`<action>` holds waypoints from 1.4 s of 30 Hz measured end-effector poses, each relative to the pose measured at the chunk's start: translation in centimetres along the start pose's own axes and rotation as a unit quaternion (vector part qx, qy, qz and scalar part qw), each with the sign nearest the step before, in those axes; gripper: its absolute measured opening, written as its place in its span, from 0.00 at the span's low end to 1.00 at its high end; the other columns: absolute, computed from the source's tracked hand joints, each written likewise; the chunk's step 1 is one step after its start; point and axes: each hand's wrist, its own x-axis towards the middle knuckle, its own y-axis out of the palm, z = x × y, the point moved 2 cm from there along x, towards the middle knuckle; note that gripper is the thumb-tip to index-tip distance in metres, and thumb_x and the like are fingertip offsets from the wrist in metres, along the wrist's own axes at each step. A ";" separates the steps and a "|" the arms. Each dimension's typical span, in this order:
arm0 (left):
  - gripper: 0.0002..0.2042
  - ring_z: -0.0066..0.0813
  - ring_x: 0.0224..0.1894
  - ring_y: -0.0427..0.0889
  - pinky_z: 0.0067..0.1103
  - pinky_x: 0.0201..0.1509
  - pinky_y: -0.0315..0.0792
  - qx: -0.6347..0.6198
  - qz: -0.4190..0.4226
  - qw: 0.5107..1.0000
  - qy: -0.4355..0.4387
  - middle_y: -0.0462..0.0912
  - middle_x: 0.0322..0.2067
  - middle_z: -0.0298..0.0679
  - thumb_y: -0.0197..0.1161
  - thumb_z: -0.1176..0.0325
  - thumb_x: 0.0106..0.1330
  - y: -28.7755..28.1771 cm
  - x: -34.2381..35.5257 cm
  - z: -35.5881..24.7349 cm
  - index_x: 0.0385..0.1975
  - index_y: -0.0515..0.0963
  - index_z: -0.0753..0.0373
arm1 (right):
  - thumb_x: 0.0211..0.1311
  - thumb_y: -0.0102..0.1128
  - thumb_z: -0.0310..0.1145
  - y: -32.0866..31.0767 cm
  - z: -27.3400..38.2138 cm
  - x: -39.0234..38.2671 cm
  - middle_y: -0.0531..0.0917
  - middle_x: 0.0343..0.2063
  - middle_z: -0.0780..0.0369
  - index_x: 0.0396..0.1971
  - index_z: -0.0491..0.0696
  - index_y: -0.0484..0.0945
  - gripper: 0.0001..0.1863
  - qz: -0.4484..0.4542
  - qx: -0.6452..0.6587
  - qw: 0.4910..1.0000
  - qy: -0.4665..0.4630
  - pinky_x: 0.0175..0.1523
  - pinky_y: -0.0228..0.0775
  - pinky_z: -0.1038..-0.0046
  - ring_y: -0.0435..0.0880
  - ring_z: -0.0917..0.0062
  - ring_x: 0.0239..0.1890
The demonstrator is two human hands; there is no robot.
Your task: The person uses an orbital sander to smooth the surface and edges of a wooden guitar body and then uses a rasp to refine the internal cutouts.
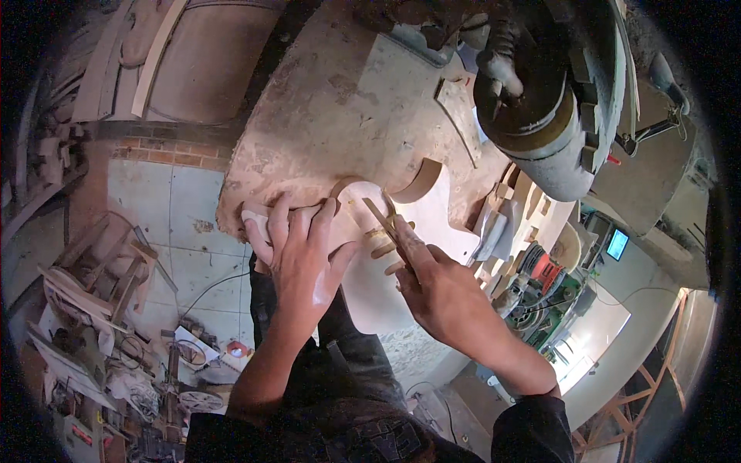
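Observation:
A pale wooden guitar body lies on the dusty workbench in front of me, with curved horns and small routed slots near its middle. My left hand lies over its left part, fingers spread and thumb apart, touching the wood. My right hand is closed around a thin, flat, strip-shaped tool. The tool points up and left, its far end over the body near the inner curve between the horns. Whether its tip touches the wood I cannot tell, and its other end is hidden in my fingers.
A large dusty cylindrical machine part hangs over the workbench at the upper right. A thin wooden offcut lies beside it. Wood pieces and a red-and-green machine stand to the right. Scrap and tools clutter the tiled floor on the left.

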 end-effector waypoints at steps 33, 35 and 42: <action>0.35 0.44 0.69 0.65 0.59 0.75 0.30 -0.024 0.001 1.000 -0.003 0.80 0.54 0.34 0.77 0.59 0.53 -0.2 0.1 0.1 0.65 0.77 0.52 | 0.70 0.56 0.32 1.4 1.8 -0.3 0.82 0.33 0.47 0.77 0.49 0.56 0.37 0.077 -0.111 0.989 0.054 0.39 0.80 0.54 0.85 0.51 0.32; 0.32 0.43 0.69 0.65 0.61 0.74 0.34 -0.022 0.002 1.000 -0.001 0.79 0.53 0.34 0.76 0.59 0.55 -0.7 0.1 -0.3 0.63 0.78 0.52 | 0.70 0.57 0.32 1.1 1.1 -0.7 0.83 0.34 0.47 0.76 0.49 0.57 0.36 0.091 -0.099 0.989 0.066 0.40 0.80 0.54 0.85 0.50 0.34; 0.29 0.48 0.72 0.62 0.69 0.72 0.33 0.065 -0.018 0.992 0.110 0.75 0.62 0.35 0.74 0.53 0.58 0.7 -1.2 0.7 0.62 0.79 0.47 | 0.71 0.55 0.33 0.0 -1.2 -2.1 0.84 0.38 0.44 0.75 0.50 0.58 0.34 0.021 0.006 0.999 0.032 0.44 0.80 0.49 0.85 0.44 0.37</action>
